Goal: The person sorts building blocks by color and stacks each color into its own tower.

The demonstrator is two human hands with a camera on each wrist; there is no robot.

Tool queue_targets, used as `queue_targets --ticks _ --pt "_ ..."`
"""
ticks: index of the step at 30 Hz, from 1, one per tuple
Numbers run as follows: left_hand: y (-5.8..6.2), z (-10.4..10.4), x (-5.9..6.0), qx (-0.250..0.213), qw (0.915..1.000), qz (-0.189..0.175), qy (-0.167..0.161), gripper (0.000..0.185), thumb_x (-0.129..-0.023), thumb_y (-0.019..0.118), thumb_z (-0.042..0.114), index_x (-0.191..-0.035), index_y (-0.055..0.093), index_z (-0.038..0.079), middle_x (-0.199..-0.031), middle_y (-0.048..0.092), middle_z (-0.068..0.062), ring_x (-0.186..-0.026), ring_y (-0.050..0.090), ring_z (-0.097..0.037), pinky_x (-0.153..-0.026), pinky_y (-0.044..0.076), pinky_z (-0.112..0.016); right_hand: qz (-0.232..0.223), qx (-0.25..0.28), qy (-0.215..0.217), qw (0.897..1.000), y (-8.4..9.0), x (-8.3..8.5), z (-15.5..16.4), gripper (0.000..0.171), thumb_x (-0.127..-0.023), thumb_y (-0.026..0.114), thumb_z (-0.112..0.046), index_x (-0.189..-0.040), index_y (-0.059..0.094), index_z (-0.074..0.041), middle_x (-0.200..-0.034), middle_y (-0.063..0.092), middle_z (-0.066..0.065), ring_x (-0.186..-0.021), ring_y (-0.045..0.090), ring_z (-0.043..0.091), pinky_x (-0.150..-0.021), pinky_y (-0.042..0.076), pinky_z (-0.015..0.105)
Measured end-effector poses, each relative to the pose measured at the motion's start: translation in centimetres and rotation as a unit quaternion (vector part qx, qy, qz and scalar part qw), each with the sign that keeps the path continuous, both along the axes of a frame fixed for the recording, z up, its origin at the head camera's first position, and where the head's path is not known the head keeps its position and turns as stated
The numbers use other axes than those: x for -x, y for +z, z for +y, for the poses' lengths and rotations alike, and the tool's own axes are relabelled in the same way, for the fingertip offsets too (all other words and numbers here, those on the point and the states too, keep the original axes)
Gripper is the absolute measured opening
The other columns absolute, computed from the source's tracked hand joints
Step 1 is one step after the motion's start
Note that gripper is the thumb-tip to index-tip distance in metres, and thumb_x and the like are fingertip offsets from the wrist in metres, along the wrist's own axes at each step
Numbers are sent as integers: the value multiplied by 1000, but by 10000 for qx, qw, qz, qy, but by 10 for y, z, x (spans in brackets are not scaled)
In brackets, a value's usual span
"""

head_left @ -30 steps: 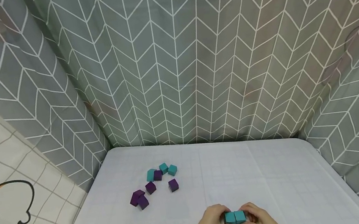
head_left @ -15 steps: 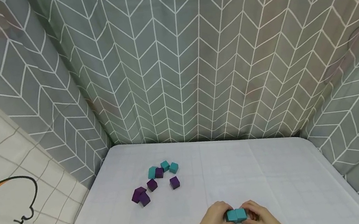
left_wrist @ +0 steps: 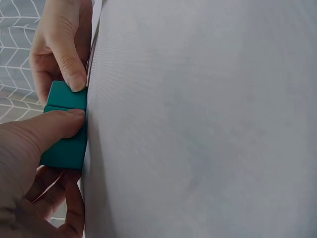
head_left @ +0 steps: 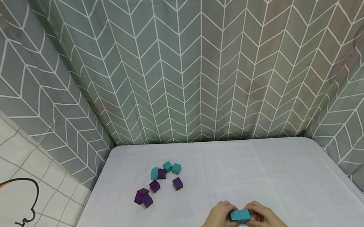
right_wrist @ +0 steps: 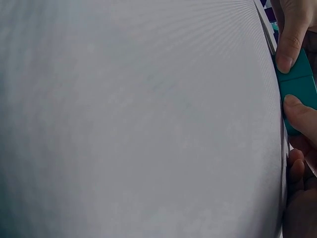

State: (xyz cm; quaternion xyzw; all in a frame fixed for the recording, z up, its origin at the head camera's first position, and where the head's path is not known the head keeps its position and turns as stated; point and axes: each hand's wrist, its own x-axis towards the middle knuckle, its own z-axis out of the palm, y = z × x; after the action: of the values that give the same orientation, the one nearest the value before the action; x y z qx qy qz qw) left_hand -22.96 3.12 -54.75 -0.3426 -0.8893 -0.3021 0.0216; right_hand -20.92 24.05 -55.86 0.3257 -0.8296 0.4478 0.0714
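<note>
Two teal cubes stand side by side on the white table near its front edge, their faces touching. My left hand (head_left: 217, 220) pinches the left teal cube (head_left: 235, 216) between thumb and fingers. From the other side my right hand (head_left: 266, 219) pinches the right teal cube (head_left: 245, 215). In the left wrist view the left thumb (left_wrist: 62, 125) lies on the near face of its teal cube (left_wrist: 67, 151), and the right hand (left_wrist: 59, 47) holds the other one above. The right wrist view shows the right thumb (right_wrist: 301, 113) against a teal cube (right_wrist: 297, 89).
Farther back on the left of the table (head_left: 280, 169) lie loose cubes: a teal group (head_left: 167, 166) with a purple cube (head_left: 161, 173) among it, and more purple ones, including a lone purple cube (head_left: 177, 184) and a cluster (head_left: 143, 197). A patterned curtain (head_left: 179, 71) hangs behind.
The head view has shifted slightly. Both hands stay on the two teal cubes, which stand together throughout; the loose cubes lie as before.
</note>
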Motion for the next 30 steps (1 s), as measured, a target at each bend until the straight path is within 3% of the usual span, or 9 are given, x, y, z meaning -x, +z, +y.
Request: queue_targets --ticks 14,20,26,30 --pt "2 1 0 83 10000 53 11 32 -68 75 28 -95 64 16 -85 56 15 -78 46 4 -67 39 -11 -41 82 -38 10000 5 -2 -1 32 -73 69 -8 -103 58 -10 -93 55 2 -62 43 11 -49 38 18" --pt "1 1 2 113 9999 74 -93 31 -69 75 28 -96 64 16 -86 56 15 -78 46 5 -67 39 -10 -4 188 -72 9998 13 -5 -6 32 -70 70 0 -100 59 -2 -91 56 11 -59 43 18 -48 38 23" --pt "4 0 4 165 9996 94 -232 32 -69 75 28 -96 64 16 -86 56 15 -77 46 5 -67 38 -10 -50 141 -226 9996 4 -4 -2 31 -71 71 -10 -100 59 -10 -92 56 1 -60 43 12 -49 38 19" --pt "6 -1 5 245 9991 31 -349 32 -68 76 28 -96 64 17 -86 56 15 -79 46 5 -68 39 -11 -95 160 -211 9996 3 -3 -2 32 -71 72 -10 -100 60 -9 -92 56 2 -60 44 13 -49 39 19"
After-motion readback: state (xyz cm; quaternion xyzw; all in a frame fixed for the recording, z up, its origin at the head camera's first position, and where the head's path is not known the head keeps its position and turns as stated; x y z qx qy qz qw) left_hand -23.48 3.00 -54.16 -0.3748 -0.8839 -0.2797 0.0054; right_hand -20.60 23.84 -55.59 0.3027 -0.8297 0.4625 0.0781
